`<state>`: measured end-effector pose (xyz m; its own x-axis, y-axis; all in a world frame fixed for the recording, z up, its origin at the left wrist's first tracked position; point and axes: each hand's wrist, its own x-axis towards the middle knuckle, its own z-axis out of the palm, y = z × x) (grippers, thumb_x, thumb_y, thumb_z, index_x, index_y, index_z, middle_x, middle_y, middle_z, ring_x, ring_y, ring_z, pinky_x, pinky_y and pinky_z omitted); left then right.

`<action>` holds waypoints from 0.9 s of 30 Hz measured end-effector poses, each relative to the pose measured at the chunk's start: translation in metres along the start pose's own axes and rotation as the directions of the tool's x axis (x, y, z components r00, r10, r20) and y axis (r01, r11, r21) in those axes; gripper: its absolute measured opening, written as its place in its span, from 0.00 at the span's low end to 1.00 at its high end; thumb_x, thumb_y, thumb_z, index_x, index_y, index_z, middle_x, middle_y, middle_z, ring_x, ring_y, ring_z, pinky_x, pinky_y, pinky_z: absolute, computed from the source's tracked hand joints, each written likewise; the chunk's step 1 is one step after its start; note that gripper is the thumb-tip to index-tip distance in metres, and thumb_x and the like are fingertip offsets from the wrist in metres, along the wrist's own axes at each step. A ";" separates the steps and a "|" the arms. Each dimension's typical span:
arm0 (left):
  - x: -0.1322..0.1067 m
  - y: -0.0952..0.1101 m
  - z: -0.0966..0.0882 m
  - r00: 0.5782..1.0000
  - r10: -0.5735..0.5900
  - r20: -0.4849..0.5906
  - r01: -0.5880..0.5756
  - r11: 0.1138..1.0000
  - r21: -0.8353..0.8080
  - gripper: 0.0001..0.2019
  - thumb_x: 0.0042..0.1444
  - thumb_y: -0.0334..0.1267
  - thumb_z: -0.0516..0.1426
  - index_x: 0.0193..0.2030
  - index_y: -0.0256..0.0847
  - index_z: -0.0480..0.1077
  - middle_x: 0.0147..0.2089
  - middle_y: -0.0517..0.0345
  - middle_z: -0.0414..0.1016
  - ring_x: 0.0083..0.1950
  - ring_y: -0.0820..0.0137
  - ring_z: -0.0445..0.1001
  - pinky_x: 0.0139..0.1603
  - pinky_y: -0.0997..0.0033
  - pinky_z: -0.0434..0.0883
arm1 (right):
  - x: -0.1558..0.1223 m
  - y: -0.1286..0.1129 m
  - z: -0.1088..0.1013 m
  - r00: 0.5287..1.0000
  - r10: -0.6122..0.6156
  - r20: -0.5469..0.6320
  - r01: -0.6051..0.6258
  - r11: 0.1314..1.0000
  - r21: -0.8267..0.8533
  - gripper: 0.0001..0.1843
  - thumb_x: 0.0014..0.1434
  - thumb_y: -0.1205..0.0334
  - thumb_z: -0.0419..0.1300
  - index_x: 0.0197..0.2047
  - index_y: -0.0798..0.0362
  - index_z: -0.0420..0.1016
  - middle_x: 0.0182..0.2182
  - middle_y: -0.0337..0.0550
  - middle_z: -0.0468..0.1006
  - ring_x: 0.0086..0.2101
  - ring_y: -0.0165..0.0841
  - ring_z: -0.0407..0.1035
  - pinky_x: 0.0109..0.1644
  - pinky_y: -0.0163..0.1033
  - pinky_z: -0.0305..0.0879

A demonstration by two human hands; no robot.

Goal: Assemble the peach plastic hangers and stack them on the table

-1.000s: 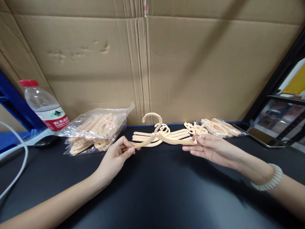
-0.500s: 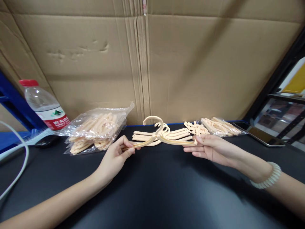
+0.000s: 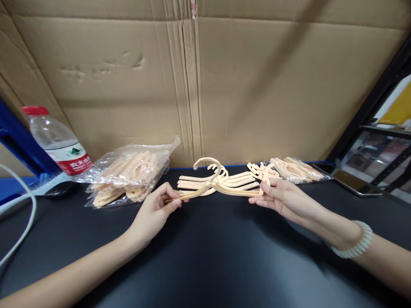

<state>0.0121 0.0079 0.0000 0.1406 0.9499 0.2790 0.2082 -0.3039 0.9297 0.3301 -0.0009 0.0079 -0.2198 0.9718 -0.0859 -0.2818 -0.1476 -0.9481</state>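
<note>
A cream plastic clothes hanger (image 3: 237, 193) is held level above the black table, its hook pointing up. My left hand (image 3: 159, 204) pinches the tip of its left arm between thumb and fingers. At the other end, my right hand (image 3: 284, 200) closes its fingers on the right arm's tip, where a small cream piece (image 3: 267, 173) sticks up; whether it is joined to the hanger I cannot tell. Behind lie several like hangers (image 3: 237, 177) in a stack, partly hidden by the held one. A pile of small cream pieces (image 3: 255, 170) sits beyond my right hand.
Clear plastic bags of cream parts lie at left (image 3: 131, 171) and right (image 3: 297, 169). A red-capped bottle (image 3: 61, 141), a dark rounded object (image 3: 61, 189) and a white cable (image 3: 32, 214) are at left. A phone (image 3: 358, 184) lies at right. Cardboard (image 3: 272, 85) stands behind.
My right hand has turned slightly at the hanger's right tip, and a small cream piece now stands up there. My left hand keeps its pinch; the view has shifted a little.
</note>
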 end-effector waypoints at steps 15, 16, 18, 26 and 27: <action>-0.013 0.007 0.003 0.978 0.012 0.209 -0.076 0.951 0.299 0.12 0.65 0.44 0.46 0.47 0.41 0.63 0.27 0.63 0.66 0.30 0.68 0.64 0.34 0.69 0.60 | 0.007 0.005 -0.003 0.979 -0.178 -0.095 0.178 0.984 -0.009 0.20 0.48 0.54 0.74 0.39 0.50 0.71 0.32 0.37 0.76 0.34 0.34 0.77 0.38 0.37 0.75; -0.013 0.007 0.003 0.979 0.019 0.202 -0.088 0.937 0.338 0.13 0.65 0.45 0.45 0.47 0.41 0.64 0.27 0.63 0.63 0.29 0.68 0.62 0.33 0.69 0.60 | 0.008 0.003 -0.005 0.979 -0.187 -0.085 0.187 0.982 -0.010 0.19 0.49 0.54 0.73 0.40 0.49 0.73 0.35 0.38 0.77 0.36 0.33 0.75 0.37 0.36 0.74; -0.013 0.009 0.001 0.985 0.040 0.167 -0.105 0.909 0.402 0.13 0.66 0.46 0.44 0.45 0.42 0.64 0.28 0.63 0.60 0.29 0.69 0.60 0.32 0.70 0.59 | 0.010 -0.004 -0.011 0.975 -0.214 -0.063 0.212 0.977 -0.031 0.16 0.50 0.54 0.72 0.40 0.50 0.77 0.41 0.41 0.76 0.38 0.31 0.72 0.35 0.32 0.72; -0.010 0.035 -0.014 0.948 0.087 0.305 -0.288 0.637 0.715 0.11 0.68 0.42 0.41 0.41 0.43 0.59 0.28 0.62 0.64 0.28 0.66 0.65 0.30 0.69 0.61 | 0.015 -0.046 -0.067 0.969 -0.213 0.124 0.244 0.903 -0.353 0.11 0.45 0.55 0.74 0.32 0.50 0.82 0.29 0.42 0.76 0.28 0.30 0.68 0.26 0.33 0.66; -0.012 0.039 -0.015 0.926 0.074 0.369 -0.345 0.562 0.752 0.10 0.68 0.41 0.41 0.40 0.43 0.59 0.30 0.60 0.66 0.29 0.65 0.66 0.31 0.68 0.61 | 0.015 -0.051 -0.075 0.971 -0.171 0.168 0.228 0.873 -0.431 0.11 0.46 0.55 0.73 0.32 0.50 0.82 0.28 0.42 0.77 0.27 0.30 0.69 0.26 0.33 0.67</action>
<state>0.0045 -0.0145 0.0366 0.5028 0.8308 0.2386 0.7966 -0.5525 0.2451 0.4113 0.0347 0.0319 -0.3217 0.9378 0.1302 0.1061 0.1724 -0.9793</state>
